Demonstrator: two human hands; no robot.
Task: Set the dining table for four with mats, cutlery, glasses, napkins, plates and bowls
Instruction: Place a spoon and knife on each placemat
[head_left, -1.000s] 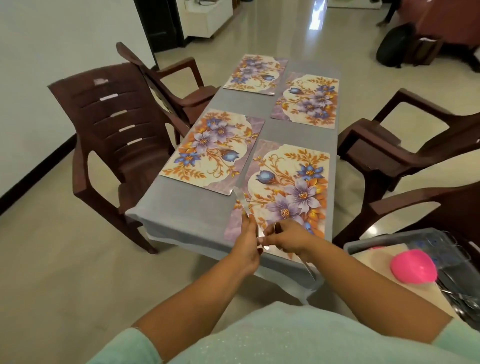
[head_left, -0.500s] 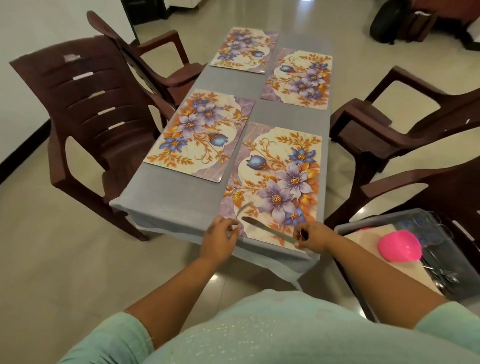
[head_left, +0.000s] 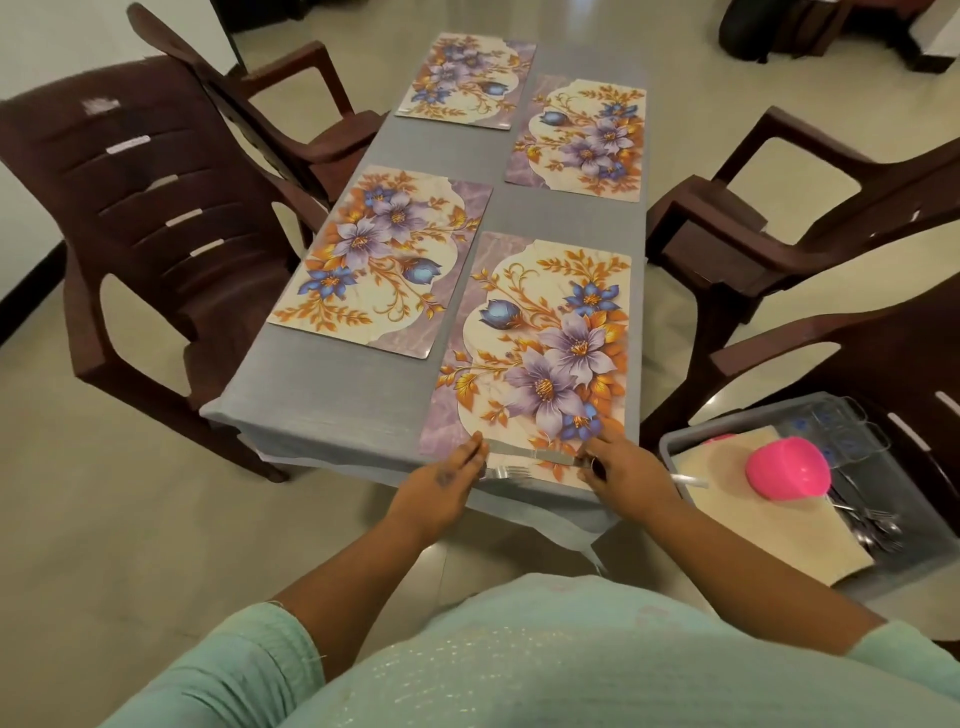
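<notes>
Four floral mats lie on the grey-clothed table (head_left: 332, 395). The nearest one, the near right mat (head_left: 540, 343), has a knife (head_left: 530, 453) lying flat along its near edge. Just below the knife lies a fork (head_left: 506, 472). My left hand (head_left: 441, 480) rests with straight fingers at the knife's tip and the fork's left end. At the other end, my right hand (head_left: 626, 475) grips the knife's handle with curled fingers. A thin white piece (head_left: 688, 480) sticks out to the right of that hand; what it is I cannot tell.
A grey bin (head_left: 675, 441) at my right holds a pink bowl (head_left: 787, 467), beige cloth (head_left: 753, 525), loose cutlery (head_left: 872, 525) and glasses (head_left: 844, 431). Brown plastic chairs stand on both sides: one at near left (head_left: 140, 218), another at far right (head_left: 737, 228).
The knife came down from the air and now lies flat along the mat's near edge. My hands moved apart to its two ends, and a fork now lies by my left hand.
</notes>
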